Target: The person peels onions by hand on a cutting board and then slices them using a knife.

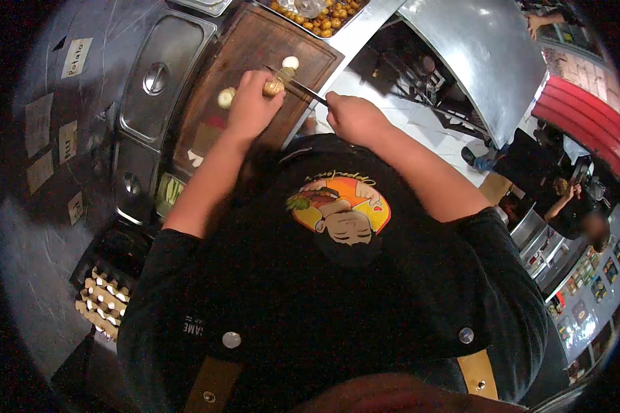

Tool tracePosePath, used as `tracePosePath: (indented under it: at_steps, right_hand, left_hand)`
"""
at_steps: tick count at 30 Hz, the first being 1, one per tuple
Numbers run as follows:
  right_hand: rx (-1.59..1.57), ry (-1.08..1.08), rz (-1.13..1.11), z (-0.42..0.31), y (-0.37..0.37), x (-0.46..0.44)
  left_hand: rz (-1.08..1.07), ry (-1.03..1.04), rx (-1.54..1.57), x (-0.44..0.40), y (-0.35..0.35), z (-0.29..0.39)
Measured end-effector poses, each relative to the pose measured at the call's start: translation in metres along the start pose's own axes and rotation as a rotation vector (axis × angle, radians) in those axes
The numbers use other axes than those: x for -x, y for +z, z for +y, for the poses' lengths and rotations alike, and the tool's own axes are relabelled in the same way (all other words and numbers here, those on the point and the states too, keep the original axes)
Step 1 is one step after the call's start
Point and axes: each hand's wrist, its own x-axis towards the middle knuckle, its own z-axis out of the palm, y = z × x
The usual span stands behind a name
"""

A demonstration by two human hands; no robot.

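On the wooden cutting board (248,41), my left hand (253,103) is closed on a brownish onion (273,87). My right hand (355,118) grips the handle of a knife (306,91), whose blade reaches over the board beside the onion. A pale peeled onion (226,98) lies just left of my left hand. Beyond the blade sits a white round piece (290,62), with a greenish-brown bit touching it. Small white pieces (195,159) rest near the board's lower left end.
Lidded metal pans (165,77) line the left side. A tray of small browned balls (326,25) stands behind the board. Cut green pieces (173,191) and an egg carton (104,300) are lower left. A co-worker (579,199) is at the right, near a metal hood (472,48).
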Motion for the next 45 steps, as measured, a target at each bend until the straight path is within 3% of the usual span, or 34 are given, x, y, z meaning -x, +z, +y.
tracePosePath:
  at_steps: [4, 5, 7, 8, 10, 14, 18, 20, 24, 27, 33, 45]
  right_hand:
    - [-0.056, -0.002, -0.017, 0.002, 0.015, -0.009]
    - [-0.100, -0.074, 0.054, 0.002, 0.021, -0.004]
    - [-0.060, 0.042, -0.033, -0.004, 0.008, -0.005]
    - [-0.103, -0.002, 0.010, 0.003, 0.016, -0.007]
    - [-0.067, 0.043, -0.028, 0.001, 0.008, -0.005]
    - [-0.061, -0.004, -0.066, 0.000, 0.003, -0.005]
    - [-0.067, 0.043, 0.034, 0.005, 0.018, -0.010]
    - [-0.050, -0.050, 0.034, 0.008, 0.025, -0.012]
    - [-0.051, -0.067, 0.120, 0.016, 0.039, -0.019]
    - [-0.010, -0.035, -0.033, 0.018, 0.028, -0.020]
    - [-0.117, -0.037, 0.166, 0.022, -0.002, 0.012]
    - [-0.168, 0.201, 0.274, 0.133, 0.011, 0.123]
  left_hand:
    - [0.044, 0.139, -0.072, 0.001, 0.001, -0.010]
    - [0.066, 0.133, -0.111, 0.003, -0.001, -0.001]
    - [0.055, 0.117, -0.112, 0.000, 0.003, 0.002]
    - [-0.030, 0.072, -0.121, -0.003, 0.000, 0.004]
    - [0.035, 0.127, -0.088, -0.004, 0.012, -0.012]
    - [-0.036, 0.067, -0.085, -0.004, 0.003, -0.003]
    - [0.007, 0.164, -0.134, -0.003, 0.010, -0.012]
    - [-0.035, 0.095, -0.052, 0.000, 0.011, -0.013]
    - [-0.004, 0.199, -0.174, 0.002, 0.011, -0.006]
    - [-0.025, 0.146, -0.150, 0.001, 0.010, -0.001]
    - [0.006, 0.171, -0.149, 0.001, 0.011, 0.008]
    - [0.021, 0.120, -0.230, -0.007, 0.015, 0.012]
